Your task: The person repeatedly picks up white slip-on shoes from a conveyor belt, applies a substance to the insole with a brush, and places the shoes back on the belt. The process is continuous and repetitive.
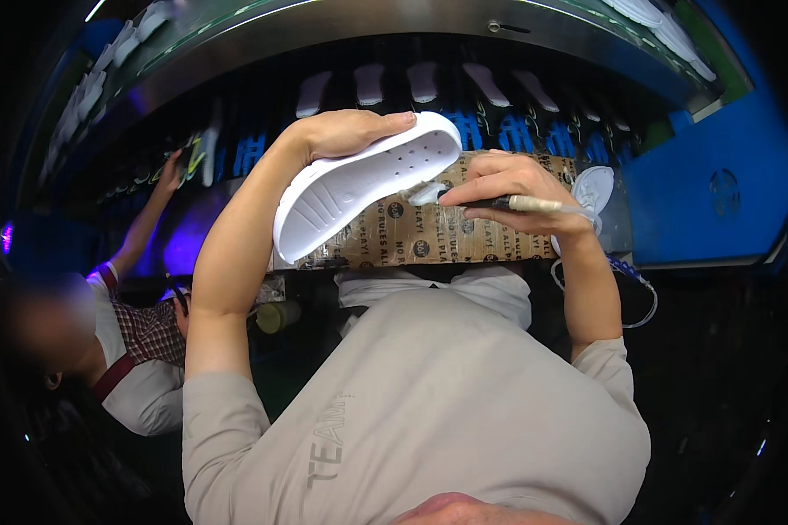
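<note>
One white sole (350,192), gripped in the left hand (346,134) over cardboard (499,245); one brush (535,204), pinched in the right hand (521,181), near its edge; brushing seemingly unfinished, coverage indiscernible.

Passable over the cardboard (453,238), bodyward of the brush (499,202). Blocked rightward by white footwear (594,187) and blue panel (696,214), beyond by blue holders (515,133).

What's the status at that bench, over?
Left hand gripping white shoe sole. Right hand holding brush, head near sole's edge, contact unclear. Nothing seen between brush and sole.
</note>
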A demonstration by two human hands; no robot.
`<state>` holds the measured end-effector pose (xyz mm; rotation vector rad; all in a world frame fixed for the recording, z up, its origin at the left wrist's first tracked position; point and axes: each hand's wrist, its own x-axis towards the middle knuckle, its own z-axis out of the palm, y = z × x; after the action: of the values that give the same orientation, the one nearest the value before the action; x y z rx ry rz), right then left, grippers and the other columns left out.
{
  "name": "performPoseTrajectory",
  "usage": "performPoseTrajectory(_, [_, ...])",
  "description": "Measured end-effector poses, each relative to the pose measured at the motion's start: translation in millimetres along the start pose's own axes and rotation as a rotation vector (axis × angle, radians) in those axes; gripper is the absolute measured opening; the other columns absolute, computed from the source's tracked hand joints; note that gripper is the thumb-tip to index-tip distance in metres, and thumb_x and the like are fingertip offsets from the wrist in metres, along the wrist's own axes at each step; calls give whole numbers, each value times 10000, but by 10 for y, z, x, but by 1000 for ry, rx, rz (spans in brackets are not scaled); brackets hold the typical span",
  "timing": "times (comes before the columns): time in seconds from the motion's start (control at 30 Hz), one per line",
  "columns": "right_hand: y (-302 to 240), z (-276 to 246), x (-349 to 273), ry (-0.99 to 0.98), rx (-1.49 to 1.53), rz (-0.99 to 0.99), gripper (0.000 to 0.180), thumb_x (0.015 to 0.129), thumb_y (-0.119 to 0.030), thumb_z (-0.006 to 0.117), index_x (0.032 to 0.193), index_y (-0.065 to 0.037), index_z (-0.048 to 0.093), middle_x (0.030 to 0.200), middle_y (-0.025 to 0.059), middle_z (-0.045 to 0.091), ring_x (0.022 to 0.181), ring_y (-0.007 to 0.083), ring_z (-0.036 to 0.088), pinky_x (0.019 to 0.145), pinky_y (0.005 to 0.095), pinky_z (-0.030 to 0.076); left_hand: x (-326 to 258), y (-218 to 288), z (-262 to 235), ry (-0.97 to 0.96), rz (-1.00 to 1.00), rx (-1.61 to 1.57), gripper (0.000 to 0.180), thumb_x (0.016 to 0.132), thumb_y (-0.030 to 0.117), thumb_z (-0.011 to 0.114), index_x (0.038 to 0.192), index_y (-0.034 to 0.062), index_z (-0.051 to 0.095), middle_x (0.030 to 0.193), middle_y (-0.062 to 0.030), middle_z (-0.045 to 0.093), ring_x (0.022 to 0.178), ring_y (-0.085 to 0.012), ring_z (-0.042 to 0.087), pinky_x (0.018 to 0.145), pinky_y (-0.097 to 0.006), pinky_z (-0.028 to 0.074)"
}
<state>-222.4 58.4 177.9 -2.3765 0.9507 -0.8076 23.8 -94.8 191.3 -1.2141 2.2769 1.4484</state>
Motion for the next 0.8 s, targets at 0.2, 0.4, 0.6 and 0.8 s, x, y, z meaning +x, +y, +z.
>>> performPoseTrajectory(0.2, [106, -18, -18, 103, -180, 20, 320, 838, -141, 828, 1156, -143, 797, 799, 32, 664, 786, 207, 602, 741, 342, 492, -30, -160, -64, 22, 22, -15, 888, 966, 799, 408, 1353, 56, 701, 1237, -287, 707, 1097, -384, 733, 901, -434, 590])
performPoseTrajectory(0.4, [116, 210, -47, 282, 254, 135, 298, 879, -142, 801, 1171, -77, 789, 808, 50, 698, 727, 171, 600, 663, 320, 478, 149, -426, 235, 207, -4, -334, 712, 1061, 642, 394, 1378, 67, 669, 1265, -266, 697, 1085, -317, 746, 868, -371, 608])
performPoseTrajectory(0.6, [55, 798, -32, 382, -175, 16, 304, 864, -189, 831, 1154, -108, 789, 859, 60, 732, 759, 179, 623, 710, 332, 459, 402, -486, 697, 110, 359, -1313, 644, 1121, 509, 272, 1378, 7, 584, 1065, -186, 745, 830, -284, 768, 735, -411, 666])
performPoseTrajectory(0.8, [-315, 266, -290, 872, 221, -111, 322, 933, -141, 772, 1179, 63, 732, 889, 111, 714, 765, 176, 618, 695, 293, 456, 91, 621, -239, 260, 808, -1077, 767, 1086, 530, 123, 1374, -34, 555, 999, -224, 730, 865, -317, 745, 789, -456, 642])
